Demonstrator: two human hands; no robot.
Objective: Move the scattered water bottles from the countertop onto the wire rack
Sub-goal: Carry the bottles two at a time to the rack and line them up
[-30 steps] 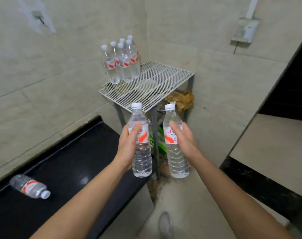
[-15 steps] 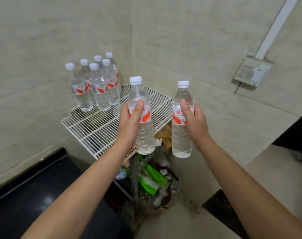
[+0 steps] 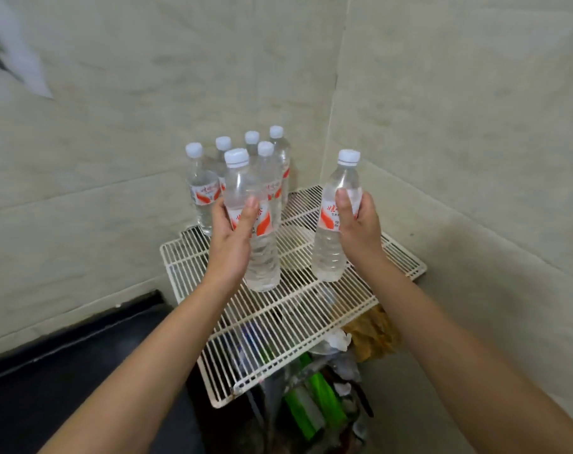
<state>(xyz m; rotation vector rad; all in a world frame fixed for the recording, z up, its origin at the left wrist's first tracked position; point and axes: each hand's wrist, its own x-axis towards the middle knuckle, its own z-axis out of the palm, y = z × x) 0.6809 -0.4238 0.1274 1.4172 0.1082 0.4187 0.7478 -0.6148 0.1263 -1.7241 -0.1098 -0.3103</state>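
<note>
Wire rack (image 3: 311, 317): in the wall corner.
Bottle cluster (image 3: 203, 191): on the rack, 11 o'clock corner.
Left bottle (image 3: 262, 257): upright in left hand (image 3: 229, 237), before the cluster.
Right bottle (image 3: 329, 253): in right hand (image 3: 360, 227), 3 o'clock of left bottle.
Countertop (image 3: 65, 381): 8 o'clock of the rack.

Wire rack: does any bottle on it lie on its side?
No, the bottles on the rack all stand upright in its back corner.

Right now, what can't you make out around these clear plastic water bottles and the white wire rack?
Head view, standing bottles: exact count, since the clear plastic bottle in the left hand covers part of the group.
Head view: whether that bottle or the second bottle in the right hand touches the white wire rack.
Black countertop: cut off by the frame edges.
Clutter under the rack: blurred, behind wires.
</note>
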